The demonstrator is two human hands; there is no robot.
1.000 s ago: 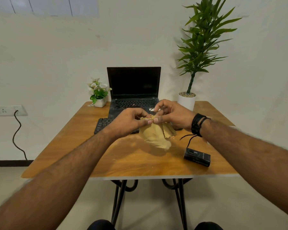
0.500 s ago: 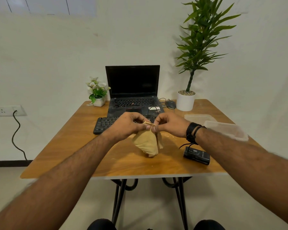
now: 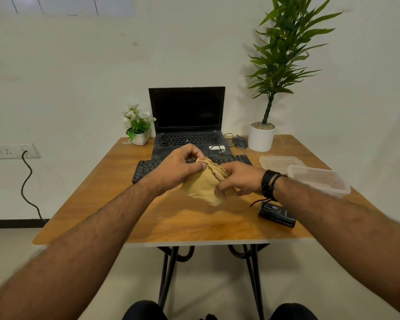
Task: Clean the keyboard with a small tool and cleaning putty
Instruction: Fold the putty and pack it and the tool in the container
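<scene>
Two hands (image 3: 178, 168) (image 3: 240, 179) around one putty (image 3: 203, 185).

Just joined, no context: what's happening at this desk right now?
A person holds a tan lump of cleaning putty above the table in both hands. The left hand pinches its top edge; the right hand grips its side. The black keyboard lies just behind, in front of an open laptop. No putty is on the keys yet.
</scene>
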